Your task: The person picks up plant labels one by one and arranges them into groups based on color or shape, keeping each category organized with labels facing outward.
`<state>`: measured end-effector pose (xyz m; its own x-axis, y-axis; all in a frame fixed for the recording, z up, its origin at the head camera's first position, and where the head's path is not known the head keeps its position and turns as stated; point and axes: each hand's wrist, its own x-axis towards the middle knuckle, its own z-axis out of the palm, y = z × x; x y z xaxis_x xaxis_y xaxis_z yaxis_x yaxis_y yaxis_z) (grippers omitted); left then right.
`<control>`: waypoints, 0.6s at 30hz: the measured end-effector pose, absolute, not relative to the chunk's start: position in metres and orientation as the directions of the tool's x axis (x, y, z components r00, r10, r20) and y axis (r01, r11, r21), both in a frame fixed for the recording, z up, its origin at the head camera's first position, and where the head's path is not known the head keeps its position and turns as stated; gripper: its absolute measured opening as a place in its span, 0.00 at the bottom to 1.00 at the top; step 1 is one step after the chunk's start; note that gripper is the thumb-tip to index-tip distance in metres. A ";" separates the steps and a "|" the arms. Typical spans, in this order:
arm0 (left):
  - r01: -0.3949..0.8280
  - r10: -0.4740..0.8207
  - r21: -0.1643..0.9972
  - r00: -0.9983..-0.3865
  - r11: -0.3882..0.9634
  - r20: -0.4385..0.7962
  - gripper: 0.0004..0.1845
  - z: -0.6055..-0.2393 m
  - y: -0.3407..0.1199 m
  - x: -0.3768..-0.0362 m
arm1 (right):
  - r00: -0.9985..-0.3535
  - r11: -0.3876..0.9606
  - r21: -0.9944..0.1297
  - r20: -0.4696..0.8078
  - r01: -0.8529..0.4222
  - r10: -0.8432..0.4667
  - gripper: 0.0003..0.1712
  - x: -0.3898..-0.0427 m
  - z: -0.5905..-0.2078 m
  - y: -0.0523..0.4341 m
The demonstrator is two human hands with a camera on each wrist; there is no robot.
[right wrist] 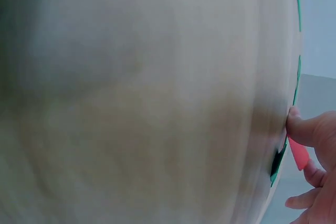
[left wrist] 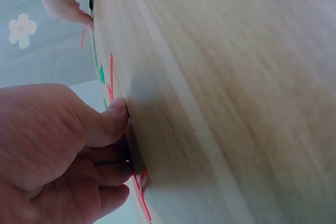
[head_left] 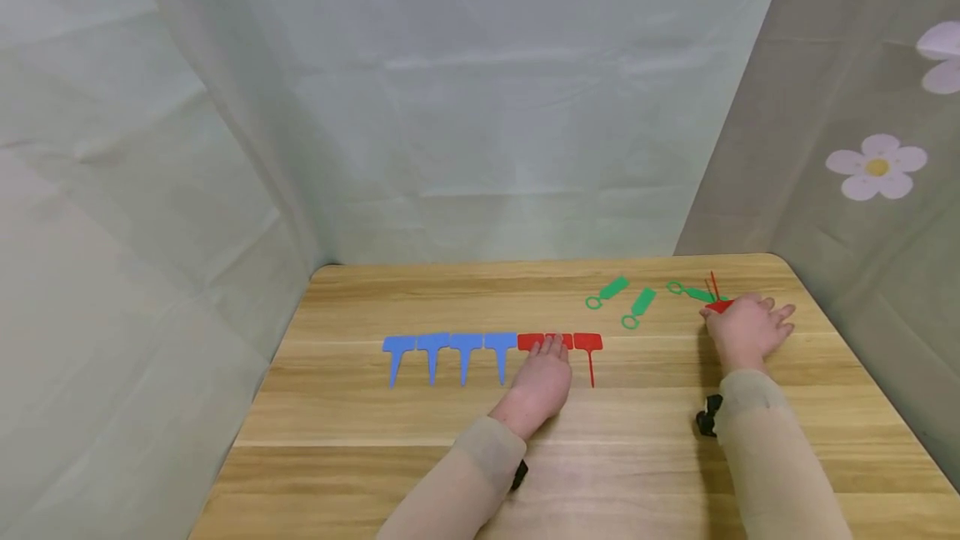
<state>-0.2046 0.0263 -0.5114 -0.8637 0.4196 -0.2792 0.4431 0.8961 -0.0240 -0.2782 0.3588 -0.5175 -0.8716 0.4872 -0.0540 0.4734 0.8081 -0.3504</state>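
Fingers of right hand pinch red tag.

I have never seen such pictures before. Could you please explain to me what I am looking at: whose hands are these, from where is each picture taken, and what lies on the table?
There is no machine here: a person works with two bare hands at a wooden table. The wide picture comes from a camera on the person's head. The two blurry close pictures come from cameras on the wrists, so the table looks tilted there.

On the table lies a row of T-shaped plastic tags: four blue tags, then red tags. The left hand rests flat on the red ones. Farther back lie three green loop tags. The right hand pinches another red tag there.
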 end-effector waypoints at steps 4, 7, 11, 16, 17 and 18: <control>0.444 0.420 -0.025 -0.863 0.896 -0.281 0.30 -0.511 0.026 -0.205 | -0.892 0.834 -0.348 -0.010 0.427 0.452 0.47 -0.278 -0.514 0.358; 0.446 0.422 -0.026 -0.861 0.895 -0.284 0.29 -0.510 0.026 -0.205 | -0.907 0.856 -0.335 0.008 0.394 0.421 0.43 -0.277 -0.512 0.356; 0.447 0.423 -0.025 -0.861 0.894 -0.283 0.28 -0.509 0.026 -0.205 | -0.915 0.863 -0.326 -0.015 0.386 0.403 0.40 -0.276 -0.512 0.354; 0.449 0.424 -0.027 -0.860 0.893 -0.283 0.28 -0.510 0.026 -0.205 | -0.915 0.846 -0.372 -0.022 0.382 0.403 0.33 -0.275 -0.514 0.354; 0.450 0.424 -0.029 -0.861 0.893 -0.282 0.28 -0.510 0.026 -0.205 | -0.914 0.837 -0.394 -0.021 0.380 0.405 0.32 -0.275 -0.514 0.354; 0.451 0.425 -0.032 -0.860 0.892 -0.284 0.28 -0.510 0.026 -0.205 | -0.913 0.826 -0.418 -0.023 0.379 0.407 0.32 -0.275 -0.513 0.353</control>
